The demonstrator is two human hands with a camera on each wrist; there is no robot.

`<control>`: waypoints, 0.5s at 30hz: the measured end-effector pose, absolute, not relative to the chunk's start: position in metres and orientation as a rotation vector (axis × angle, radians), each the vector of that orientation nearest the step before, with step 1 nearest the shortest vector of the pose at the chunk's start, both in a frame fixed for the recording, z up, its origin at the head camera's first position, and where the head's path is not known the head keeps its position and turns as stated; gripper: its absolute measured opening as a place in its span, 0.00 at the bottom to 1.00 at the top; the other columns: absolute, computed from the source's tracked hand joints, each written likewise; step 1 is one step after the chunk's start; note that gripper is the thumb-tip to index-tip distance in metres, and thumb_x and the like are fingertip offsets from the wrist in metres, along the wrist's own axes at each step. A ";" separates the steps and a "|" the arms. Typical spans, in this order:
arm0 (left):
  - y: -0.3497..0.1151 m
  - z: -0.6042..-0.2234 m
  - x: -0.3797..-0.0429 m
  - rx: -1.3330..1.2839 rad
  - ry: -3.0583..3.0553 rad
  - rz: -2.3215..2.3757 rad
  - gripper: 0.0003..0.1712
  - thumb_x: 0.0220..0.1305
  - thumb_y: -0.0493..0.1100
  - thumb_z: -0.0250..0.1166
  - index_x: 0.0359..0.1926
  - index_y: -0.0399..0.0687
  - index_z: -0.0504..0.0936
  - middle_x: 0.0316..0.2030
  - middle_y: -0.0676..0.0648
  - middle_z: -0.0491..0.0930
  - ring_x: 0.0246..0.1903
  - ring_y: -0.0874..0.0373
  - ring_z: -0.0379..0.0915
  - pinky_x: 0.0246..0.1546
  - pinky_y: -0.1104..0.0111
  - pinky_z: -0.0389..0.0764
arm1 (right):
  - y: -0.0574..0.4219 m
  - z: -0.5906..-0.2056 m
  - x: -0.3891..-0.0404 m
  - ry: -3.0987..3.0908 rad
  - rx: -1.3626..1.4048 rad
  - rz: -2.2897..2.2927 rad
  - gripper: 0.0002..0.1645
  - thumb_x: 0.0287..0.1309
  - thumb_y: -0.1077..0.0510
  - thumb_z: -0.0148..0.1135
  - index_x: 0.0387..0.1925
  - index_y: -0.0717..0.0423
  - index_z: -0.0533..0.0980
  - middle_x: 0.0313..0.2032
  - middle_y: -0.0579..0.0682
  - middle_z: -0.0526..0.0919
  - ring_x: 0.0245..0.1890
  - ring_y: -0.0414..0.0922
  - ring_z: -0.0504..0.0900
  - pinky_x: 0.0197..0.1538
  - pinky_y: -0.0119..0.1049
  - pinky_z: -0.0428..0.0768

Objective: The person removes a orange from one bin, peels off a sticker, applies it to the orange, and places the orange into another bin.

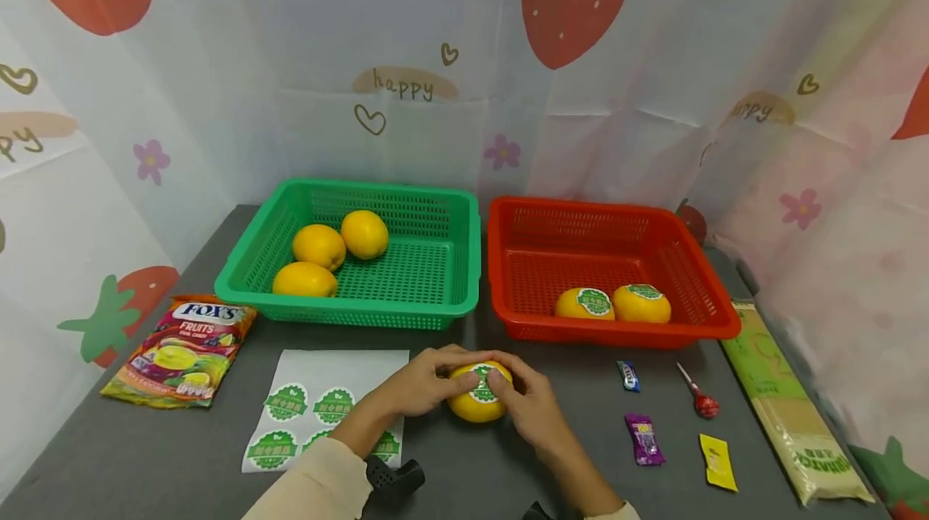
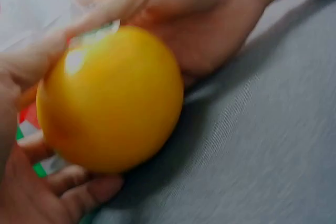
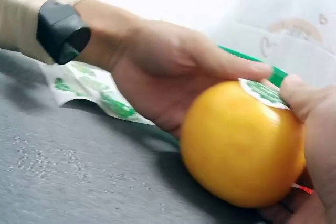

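A person's left hand (image 1: 427,381) and right hand (image 1: 535,407) grip an orange (image 1: 473,412) between them at the near center of a gray table (image 1: 486,484), thumbs (image 1: 460,384) on its green-and-white sticker (image 1: 484,393). A sticker sheet (image 1: 348,369) lies just left; a green basket (image 1: 348,309) stands far left, a red basket (image 1: 617,330) far right.

The left sleeve (image 1: 319,484) I can see is cream, softly creased; at its cuff sits a chunky black wrist device (image 3: 63,31), blocky with a rounded end. Across from it, just a pale edge of right sleeve (image 1: 617,512) shows, near another black piece (image 1: 535,512). Both hands (image 1: 424,381) are bare.
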State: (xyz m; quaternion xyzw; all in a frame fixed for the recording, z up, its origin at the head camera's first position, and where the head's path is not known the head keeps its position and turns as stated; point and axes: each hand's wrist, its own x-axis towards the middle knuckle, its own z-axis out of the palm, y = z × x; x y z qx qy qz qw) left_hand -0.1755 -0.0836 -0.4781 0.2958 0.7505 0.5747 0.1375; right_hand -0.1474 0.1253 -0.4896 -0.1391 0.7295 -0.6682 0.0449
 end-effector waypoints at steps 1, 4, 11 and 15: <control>-0.085 -0.479 -0.177 0.867 2.144 1.663 0.24 0.71 0.46 0.59 0.66 0.51 0.74 0.50 0.49 0.76 0.47 0.54 0.70 0.46 0.64 0.74 | 0.128 -0.489 -0.148 2.188 -0.435 -2.036 0.22 0.70 0.56 0.54 0.61 0.59 0.73 0.56 0.55 0.77 0.55 0.50 0.74 0.54 0.35 0.74; -0.087 -0.480 -0.179 0.932 2.121 1.643 0.26 0.71 0.46 0.57 0.68 0.51 0.70 0.54 0.49 0.74 0.52 0.55 0.68 0.52 0.63 0.72 | 0.134 -0.487 -0.149 2.083 -0.451 -2.012 0.26 0.72 0.54 0.51 0.66 0.61 0.68 0.62 0.56 0.71 0.62 0.50 0.68 0.58 0.35 0.70; -0.085 -0.482 -0.172 0.979 2.235 1.628 0.21 0.74 0.44 0.53 0.64 0.48 0.75 0.56 0.48 0.70 0.57 0.52 0.65 0.56 0.56 0.68 | 0.137 -0.488 -0.148 1.992 -0.471 -2.108 0.27 0.75 0.57 0.44 0.71 0.59 0.60 0.67 0.61 0.64 0.67 0.50 0.62 0.63 0.35 0.64; -0.084 -0.481 -0.168 0.858 2.282 1.609 0.22 0.72 0.47 0.57 0.63 0.47 0.76 0.56 0.52 0.71 0.54 0.55 0.68 0.52 0.61 0.72 | 0.131 -0.491 -0.146 2.240 -0.772 -2.060 0.25 0.70 0.66 0.51 0.67 0.61 0.67 0.65 0.63 0.65 0.66 0.54 0.64 0.61 0.33 0.66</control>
